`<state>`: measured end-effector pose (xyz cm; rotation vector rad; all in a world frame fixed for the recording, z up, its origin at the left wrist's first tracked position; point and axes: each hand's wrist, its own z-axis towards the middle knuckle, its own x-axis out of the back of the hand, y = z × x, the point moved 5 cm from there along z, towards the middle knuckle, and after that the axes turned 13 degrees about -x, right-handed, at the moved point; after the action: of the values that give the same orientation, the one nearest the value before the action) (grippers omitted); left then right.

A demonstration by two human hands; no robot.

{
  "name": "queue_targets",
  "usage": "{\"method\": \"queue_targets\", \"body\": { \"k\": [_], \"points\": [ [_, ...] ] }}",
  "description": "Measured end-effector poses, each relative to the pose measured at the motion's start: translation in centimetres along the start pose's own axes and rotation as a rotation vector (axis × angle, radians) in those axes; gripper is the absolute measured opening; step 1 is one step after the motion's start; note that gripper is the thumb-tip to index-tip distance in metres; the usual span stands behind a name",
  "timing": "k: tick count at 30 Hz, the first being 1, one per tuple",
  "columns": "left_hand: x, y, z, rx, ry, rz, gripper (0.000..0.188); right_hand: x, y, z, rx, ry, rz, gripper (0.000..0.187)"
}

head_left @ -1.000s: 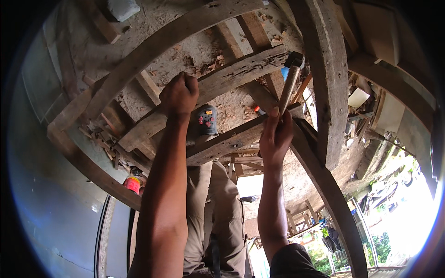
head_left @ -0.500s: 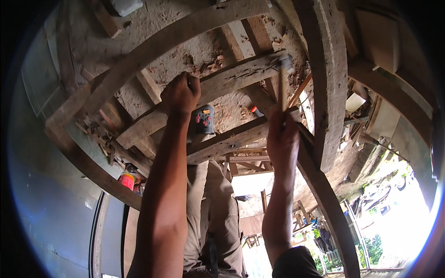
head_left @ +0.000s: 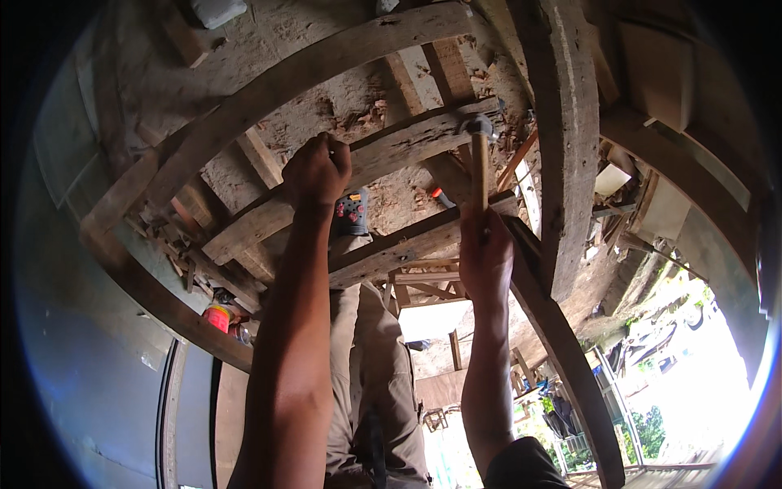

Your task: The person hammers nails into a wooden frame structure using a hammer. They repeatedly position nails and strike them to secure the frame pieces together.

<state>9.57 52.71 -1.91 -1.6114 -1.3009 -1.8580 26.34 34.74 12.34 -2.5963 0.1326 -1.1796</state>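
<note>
My right hand is closed around the wooden handle of a hammer. The hammer's dark metal head is at the right part of a weathered wooden beam; whether it touches the wood I cannot tell. Farther left, my left hand is closed in a fist over this same beam and appears to grip it, its fingertips out of sight. A lower wooden beam runs nearer to me, below the hammer. A larger curved timber arches beyond my left hand.
A thick upright post stands right of the hammer. My dark clog shows between the beams on the rough, debris-strewn ground. An orange-and-dark tool handle lies there too. At left are a red container and a grey panel.
The hammer and my right hand have shifted left, the hammer head moving from the beam's right end to slightly inward. My left hand keeps its place on the beam.
</note>
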Motion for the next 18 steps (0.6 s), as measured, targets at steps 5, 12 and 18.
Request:
{"method": "queue_targets", "body": {
  "k": [5,12,18],
  "points": [
    [0.3,0.3,0.1,0.008,-0.043,0.013,0.029,-2.2,4.7,-1.1,-0.115,0.077,0.194,0.037],
    [0.1,0.1,0.1,-0.015,-0.008,0.016,0.029,-6.5,5.6,-3.5,0.025,0.084,0.629,0.042],
    [-0.5,-0.4,-0.2,-0.051,0.004,0.019,0.028,-9.3,4.1,-1.1,-0.17,0.032,0.768,0.041]
  ]
}}
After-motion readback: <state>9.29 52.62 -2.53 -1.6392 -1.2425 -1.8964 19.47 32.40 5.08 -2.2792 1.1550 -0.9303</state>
